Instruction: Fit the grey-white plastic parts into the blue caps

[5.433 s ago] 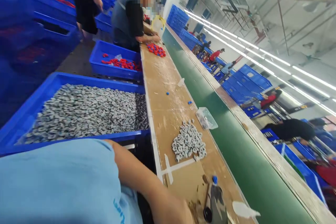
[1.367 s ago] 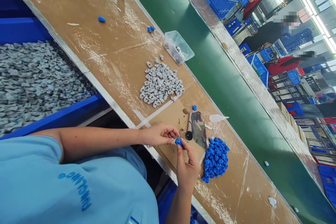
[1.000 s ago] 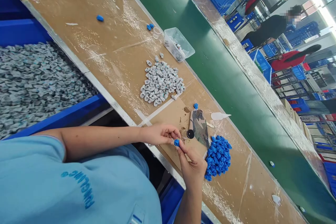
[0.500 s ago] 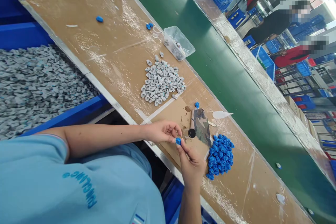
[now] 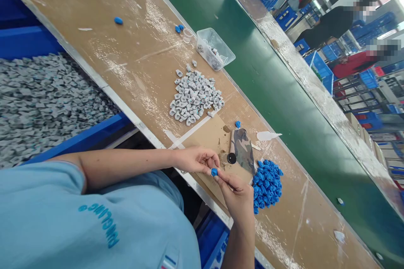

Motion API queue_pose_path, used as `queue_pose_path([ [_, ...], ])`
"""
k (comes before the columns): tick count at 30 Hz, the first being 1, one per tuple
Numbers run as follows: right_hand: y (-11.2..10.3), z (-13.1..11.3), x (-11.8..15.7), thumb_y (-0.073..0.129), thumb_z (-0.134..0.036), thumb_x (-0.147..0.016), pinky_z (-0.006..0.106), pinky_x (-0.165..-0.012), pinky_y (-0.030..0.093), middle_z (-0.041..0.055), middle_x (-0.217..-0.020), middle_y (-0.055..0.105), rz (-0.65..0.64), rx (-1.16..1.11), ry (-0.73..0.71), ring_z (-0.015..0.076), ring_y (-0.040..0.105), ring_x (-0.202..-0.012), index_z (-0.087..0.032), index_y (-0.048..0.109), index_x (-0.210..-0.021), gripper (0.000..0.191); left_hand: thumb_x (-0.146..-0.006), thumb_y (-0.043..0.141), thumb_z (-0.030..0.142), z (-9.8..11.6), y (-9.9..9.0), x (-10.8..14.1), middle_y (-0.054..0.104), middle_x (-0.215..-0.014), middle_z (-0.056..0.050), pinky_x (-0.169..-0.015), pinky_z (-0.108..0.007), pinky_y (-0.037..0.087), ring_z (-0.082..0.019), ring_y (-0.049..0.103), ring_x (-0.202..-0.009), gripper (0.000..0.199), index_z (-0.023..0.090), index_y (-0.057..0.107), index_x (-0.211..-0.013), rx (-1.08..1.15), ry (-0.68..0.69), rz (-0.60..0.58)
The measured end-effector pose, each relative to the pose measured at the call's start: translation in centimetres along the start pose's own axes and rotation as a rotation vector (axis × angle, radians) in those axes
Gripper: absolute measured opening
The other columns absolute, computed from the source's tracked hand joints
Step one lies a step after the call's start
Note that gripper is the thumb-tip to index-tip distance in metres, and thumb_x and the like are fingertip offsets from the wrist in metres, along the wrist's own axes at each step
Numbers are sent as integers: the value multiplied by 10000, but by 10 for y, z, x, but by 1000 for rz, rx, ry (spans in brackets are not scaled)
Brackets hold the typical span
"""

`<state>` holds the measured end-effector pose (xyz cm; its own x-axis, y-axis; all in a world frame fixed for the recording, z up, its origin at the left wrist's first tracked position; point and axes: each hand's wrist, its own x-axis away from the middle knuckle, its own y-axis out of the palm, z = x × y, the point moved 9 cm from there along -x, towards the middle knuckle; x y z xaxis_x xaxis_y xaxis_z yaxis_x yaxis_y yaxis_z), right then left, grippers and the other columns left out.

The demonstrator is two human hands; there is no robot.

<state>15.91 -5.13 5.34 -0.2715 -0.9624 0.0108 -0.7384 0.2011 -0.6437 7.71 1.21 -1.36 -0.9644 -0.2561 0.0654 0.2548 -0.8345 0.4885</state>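
Your left hand (image 5: 198,160) and right hand (image 5: 238,195) pinch a small blue piece (image 5: 214,172) between them, on your side of the camouflage-patterned case (image 5: 242,150). Just right of the case you have a heap of blue pieces (image 5: 268,185); left of it, a heap of grey pieces (image 5: 196,97). Beyond the case lies a green strip (image 5: 277,105).

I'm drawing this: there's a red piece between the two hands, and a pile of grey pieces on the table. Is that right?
Not quite: the piece between the left hand and right hand is blue, not red, as the head view shows. The pile of grey pieces is on the table.
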Motion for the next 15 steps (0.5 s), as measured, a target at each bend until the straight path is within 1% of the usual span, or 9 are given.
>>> queue_pose_path([
  [2, 3, 0, -4, 676, -296, -748, 278, -614, 571, 27, -817, 753, -42, 19, 15, 193, 709, -721, -290, 747, -877, 147, -651, 785, 366, 1, -1, 1, 598, -719, 14, -633, -205, 429, -89, 565, -671, 412, 139, 578, -926, 0, 5, 5],
  [4, 5, 2, -5, 685, -306, -738, 275, -611, 567, 31, -816, 753, -29, 7, 39, 191, 707, -706, -283, 750, -867, 146, -645, 791, 346, 2, -3, 2, 592, -700, 21, -621, -199, 426, -84, 558, -656, 405, 137, 588, -926, 1, 9, 27],
  [7, 7, 8, 1, 687, -317, -730, 268, -587, 555, 39, -766, 748, 104, -63, 63, 179, 691, -655, -253, 756, -841, 145, -643, 793, 348, 3, -7, 2, 604, -698, 17, -631, -198, 435, -80, 565, -650, 406, 128, 595, -921, 18, 20, 76],
  [10, 11, 16, 13, 680, -328, -737, 275, -592, 553, 44, -745, 741, 240, -139, 105, 170, 674, -640, -228, 757, -837, 161, -642, 791, 372, 3, -10, 0, 628, -723, 0, -668, -211, 454, -93, 590, -683, 417, 122, 595, -912, 35, 29, 102],
  [12, 15, 23, 20, 685, -342, -735, 290, -610, 558, 50, -754, 741, 296, -188, 153, 171, 669, -642, -215, 754, -861, 192, -632, 796, 382, 1, -11, -1, 633, -725, -2, -670, -212, 458, -93, 594, -686, 433, 121, 597, -915, 30, 16, 106],
  [15, 21, 34, 27, 702, -355, -718, 317, -654, 569, 61, -785, 744, 336, -296, 234, 182, 678, -677, -200, 749, -887, 234, -616, 799, 408, -4, -12, -2, 631, -710, 4, -627, -202, 459, -79, 579, -628, 464, 123, 597, -921, 20, -57, 98],
])
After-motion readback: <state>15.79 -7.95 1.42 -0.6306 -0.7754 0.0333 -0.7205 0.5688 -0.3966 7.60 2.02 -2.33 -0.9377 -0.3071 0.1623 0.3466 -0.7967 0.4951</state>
